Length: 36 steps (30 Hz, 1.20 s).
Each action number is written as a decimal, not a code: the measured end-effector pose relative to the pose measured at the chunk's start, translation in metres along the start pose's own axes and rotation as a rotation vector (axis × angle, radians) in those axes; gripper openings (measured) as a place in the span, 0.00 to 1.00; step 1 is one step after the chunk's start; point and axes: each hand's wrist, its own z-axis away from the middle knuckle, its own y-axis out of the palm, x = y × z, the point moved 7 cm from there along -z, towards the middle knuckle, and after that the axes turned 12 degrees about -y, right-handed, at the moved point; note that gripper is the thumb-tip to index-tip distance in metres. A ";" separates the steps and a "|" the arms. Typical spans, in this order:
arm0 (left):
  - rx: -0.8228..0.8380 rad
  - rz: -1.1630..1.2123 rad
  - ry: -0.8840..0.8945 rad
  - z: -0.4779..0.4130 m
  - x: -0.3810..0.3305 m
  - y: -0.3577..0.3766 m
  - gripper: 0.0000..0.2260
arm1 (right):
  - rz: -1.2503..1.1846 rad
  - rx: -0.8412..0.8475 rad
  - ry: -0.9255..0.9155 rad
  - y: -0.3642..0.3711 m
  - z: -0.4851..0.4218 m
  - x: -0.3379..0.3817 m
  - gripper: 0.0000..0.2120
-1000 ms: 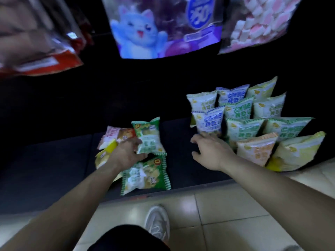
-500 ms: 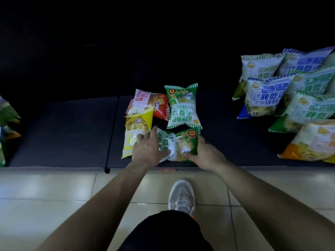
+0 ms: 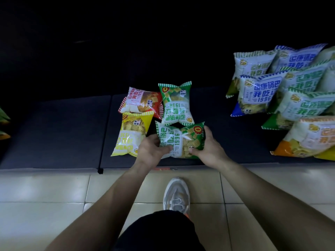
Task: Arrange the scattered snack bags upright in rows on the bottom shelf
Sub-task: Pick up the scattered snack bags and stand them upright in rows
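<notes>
**Both hands now on the near green bag**

Change vs. a sec ago: the right hand (image 3: 208,149) was over by the standing rows (image 3: 290,87) while the left hand (image 3: 151,151) sat on the loose pile. Half a sec ago both were closing in on the near green bag (image 3: 181,140). Now each hand is clamped on it, left at its left end and right at its right end, thumbs on the front and fingers curled round the edges. The film is bunched between them. The bag lies sideways at the front of the bottom shelf (image 3: 54,133), its far edge overlapping the second green bag (image 3: 175,104). Can't tell if it's fully off the shelf yet.

Still flat in the pile: the second green bag, printed upside down to the viewer; the red bag (image 3: 141,100) behind-left; and the yellow bag (image 3: 130,134), just beside the left hand.

What it means, IMO: the pick is secured, so next is prob. turn the bag upright and carry it right to join the rows. That leaves approx. three loose bags to go, so the task is well along but not done. Risk: the bag is puffy and slick, and the standing rows already lean on each other, so a hard push could tip them.

A shoe (image 3: 176,194) rests on the tiled floor (image 3: 45,205) below.
</notes>
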 end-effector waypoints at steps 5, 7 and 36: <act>0.057 0.072 0.131 0.015 -0.022 0.006 0.26 | -0.054 -0.031 -0.004 -0.010 0.007 -0.002 0.49; 0.088 0.018 0.183 0.018 -0.032 0.010 0.30 | -0.076 -0.017 -0.001 -0.014 0.010 -0.003 0.49; 0.024 -0.939 0.627 0.031 -0.248 0.200 0.30 | 0.776 -0.154 -0.022 -0.332 0.138 -0.028 0.28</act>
